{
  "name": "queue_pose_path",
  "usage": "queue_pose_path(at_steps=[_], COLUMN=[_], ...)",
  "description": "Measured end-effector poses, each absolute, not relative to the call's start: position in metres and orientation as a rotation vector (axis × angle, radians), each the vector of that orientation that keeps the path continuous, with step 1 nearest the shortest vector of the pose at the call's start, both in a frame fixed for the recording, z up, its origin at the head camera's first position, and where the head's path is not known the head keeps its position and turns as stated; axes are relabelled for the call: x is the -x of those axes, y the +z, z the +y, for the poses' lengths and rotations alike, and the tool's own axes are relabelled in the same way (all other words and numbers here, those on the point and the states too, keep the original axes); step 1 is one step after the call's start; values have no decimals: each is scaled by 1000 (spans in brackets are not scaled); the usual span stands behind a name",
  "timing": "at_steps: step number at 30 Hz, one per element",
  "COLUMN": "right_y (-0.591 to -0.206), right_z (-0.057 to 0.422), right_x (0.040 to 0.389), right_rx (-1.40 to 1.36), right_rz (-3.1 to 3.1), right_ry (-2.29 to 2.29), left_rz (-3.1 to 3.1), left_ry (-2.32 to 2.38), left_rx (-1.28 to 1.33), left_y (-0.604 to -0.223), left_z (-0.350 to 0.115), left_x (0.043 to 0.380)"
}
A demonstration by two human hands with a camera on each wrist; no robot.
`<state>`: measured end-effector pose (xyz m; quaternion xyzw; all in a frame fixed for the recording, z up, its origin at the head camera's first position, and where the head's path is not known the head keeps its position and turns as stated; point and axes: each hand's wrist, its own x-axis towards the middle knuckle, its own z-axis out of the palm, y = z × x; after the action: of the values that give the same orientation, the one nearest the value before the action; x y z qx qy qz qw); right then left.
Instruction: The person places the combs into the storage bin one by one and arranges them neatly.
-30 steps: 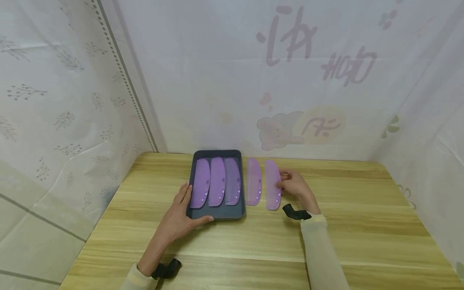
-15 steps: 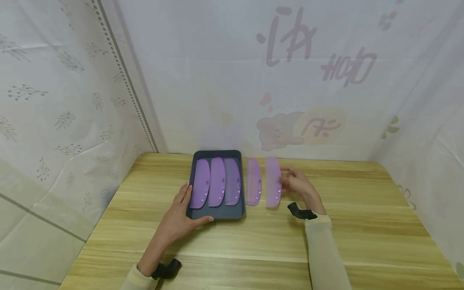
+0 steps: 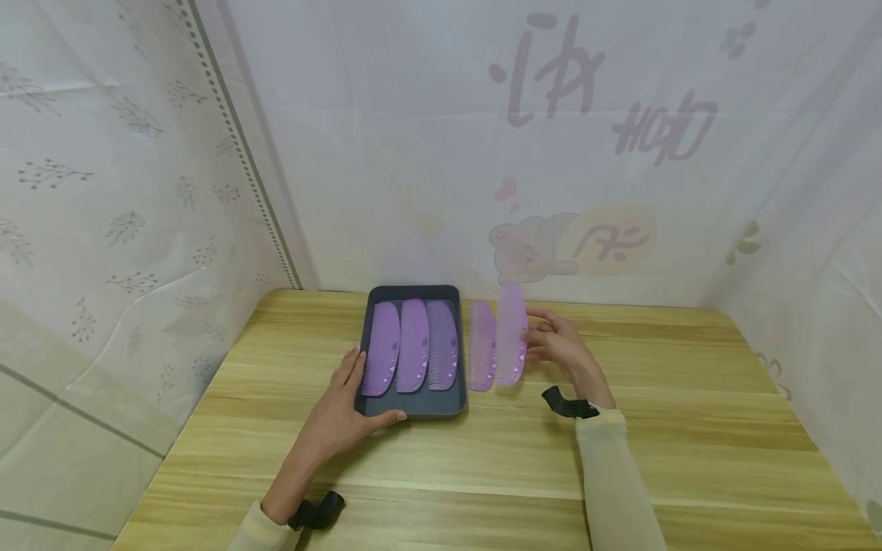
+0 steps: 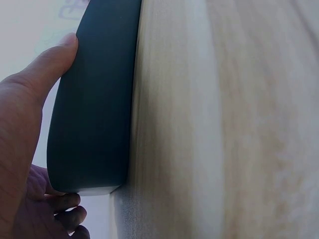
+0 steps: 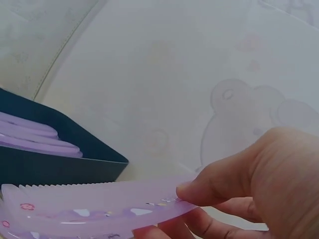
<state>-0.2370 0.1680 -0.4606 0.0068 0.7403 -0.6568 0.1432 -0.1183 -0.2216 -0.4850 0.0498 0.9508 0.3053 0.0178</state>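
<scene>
My right hand (image 3: 561, 348) pinches a translucent purple comb (image 3: 511, 337) by its curved back, between thumb and fingers. In the right wrist view this comb (image 5: 99, 209) is raised, its teeth toward the dark tray. Another purple comb (image 3: 481, 348) lies on the table just left of it, partly overlapped by the held comb in the head view. Three purple combs (image 3: 412, 348) lie side by side inside the dark tray (image 3: 413, 407). My left hand (image 3: 338, 413) holds the tray's near left corner, thumb along the front wall and fingers against the left side.
The tray stands on a wood-grain table (image 3: 482, 482) near its back edge. A pale printed curtain (image 3: 413, 153) hangs close behind the table, with more patterned cloth at both sides. A black wrist mount (image 3: 568, 403) sits on the right wrist.
The right-hand comb has come up off the table, moving away from me and slightly left toward the neighbouring comb. My left hand and the tray stay in place.
</scene>
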Motion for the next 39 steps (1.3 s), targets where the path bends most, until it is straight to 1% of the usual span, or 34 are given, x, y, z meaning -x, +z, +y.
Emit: queue_pose_path(at_steps=[25, 39], right_y=[-462, -464], right_z=[128, 105], right_x=[234, 239], right_rx=[67, 112], right_rz=[2023, 1994], right_ry=[-1971, -1970], left_rz=[2942, 2943], left_ry=[959, 950], left_rx=[-139, -144], left_y=[-484, -485], left_z=[-223, -222], left_x=[118, 119])
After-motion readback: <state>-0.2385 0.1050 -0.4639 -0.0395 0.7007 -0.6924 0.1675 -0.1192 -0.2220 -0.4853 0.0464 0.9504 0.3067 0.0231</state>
